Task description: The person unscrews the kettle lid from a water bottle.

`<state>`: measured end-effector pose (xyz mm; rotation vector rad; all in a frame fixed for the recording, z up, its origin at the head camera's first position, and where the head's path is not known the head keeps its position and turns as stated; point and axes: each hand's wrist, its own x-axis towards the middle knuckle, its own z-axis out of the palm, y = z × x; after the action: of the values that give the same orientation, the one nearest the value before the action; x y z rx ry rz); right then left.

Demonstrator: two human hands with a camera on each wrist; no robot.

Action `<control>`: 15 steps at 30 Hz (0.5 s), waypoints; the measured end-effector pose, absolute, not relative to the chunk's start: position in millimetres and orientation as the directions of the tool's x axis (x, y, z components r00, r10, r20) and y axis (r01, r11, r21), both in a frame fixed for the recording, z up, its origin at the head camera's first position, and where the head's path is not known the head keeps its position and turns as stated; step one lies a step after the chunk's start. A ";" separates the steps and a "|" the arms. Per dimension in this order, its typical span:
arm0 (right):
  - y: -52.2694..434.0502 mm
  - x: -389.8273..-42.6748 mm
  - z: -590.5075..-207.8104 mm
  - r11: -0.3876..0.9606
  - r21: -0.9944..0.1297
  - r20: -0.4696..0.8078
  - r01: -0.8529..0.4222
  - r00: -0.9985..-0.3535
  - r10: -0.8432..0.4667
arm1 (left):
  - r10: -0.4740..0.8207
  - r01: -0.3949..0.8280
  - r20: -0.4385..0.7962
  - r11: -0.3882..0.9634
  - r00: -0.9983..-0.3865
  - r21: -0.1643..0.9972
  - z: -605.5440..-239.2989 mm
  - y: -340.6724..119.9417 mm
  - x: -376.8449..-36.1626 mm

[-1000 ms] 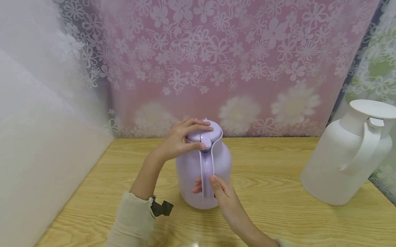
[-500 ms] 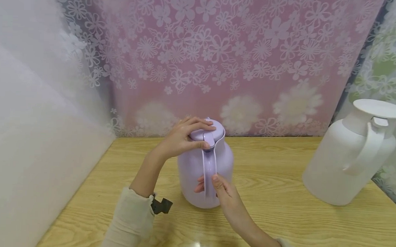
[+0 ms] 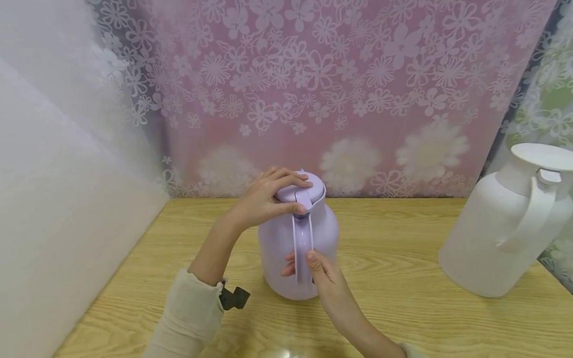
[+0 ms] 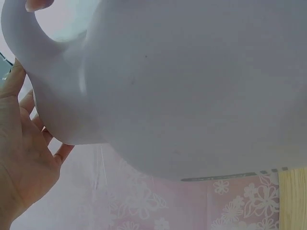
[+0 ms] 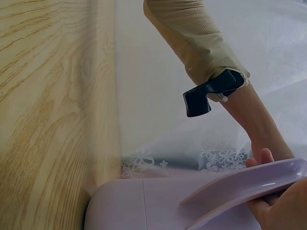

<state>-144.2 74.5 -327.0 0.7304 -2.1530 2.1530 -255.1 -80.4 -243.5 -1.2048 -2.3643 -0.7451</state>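
Observation:
A lilac thermos jug [image 3: 276,252] stands upright on the wooden table in the head view. Its round lid [image 3: 315,182] carries a small lever above the handle. My left hand [image 3: 257,201] grips the lid from the left, fingers across its top and thumb at the lever. In the left wrist view the fingers reach round the jug's neck end, partly hidden by it. Low on the handle [image 3: 302,237], my right hand [image 3: 327,280] holds on, thumb in front and fingertips showing on the far side. The right wrist view shows the handle [image 5: 240,189] close up.
A larger white thermos jug [image 3: 488,244] stands to the right on the wood-grain table [image 3: 381,309]. Flowered pink sheeting [image 3: 280,94] hangs behind, and a pale wall [image 3: 54,192] closes the left side. A black strap mount [image 3: 233,298] sits on my left wrist.
The head view has shifted slightly. Both hands keep their places on the lilac jug; the left thumb and the lid's lever look a touch higher than before.

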 end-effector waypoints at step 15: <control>72.1 -145.1 -328.0 -0.044 -0.939 0.336 -0.340 -0.889 -0.309 | 0.473 0.587 0.538 0.808 -0.698 0.053 -238.8 -56.3 -230.9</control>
<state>-145.1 72.1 -328.0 0.7324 -2.1559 2.1319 -230.9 -56.3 -238.8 -0.7851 -2.4793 -0.3004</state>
